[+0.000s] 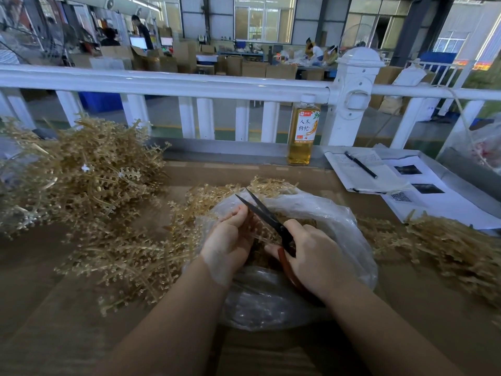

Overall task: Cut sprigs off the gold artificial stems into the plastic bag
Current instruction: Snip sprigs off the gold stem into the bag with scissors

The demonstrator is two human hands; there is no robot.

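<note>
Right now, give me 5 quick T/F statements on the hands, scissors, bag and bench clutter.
1. The right hand holds the scissors. True.
2. The scissors' blades are closed. False: they are spread apart, tips pointing away from the person.
3. Both hands work over the plastic bag. True; the left hand pinches something thin beside the blades.
4. The bottle lies on its side. False: it stands upright against the white railing.
5. The pen lies among the gold stems. False: it rests on the papers at the right.
</note>
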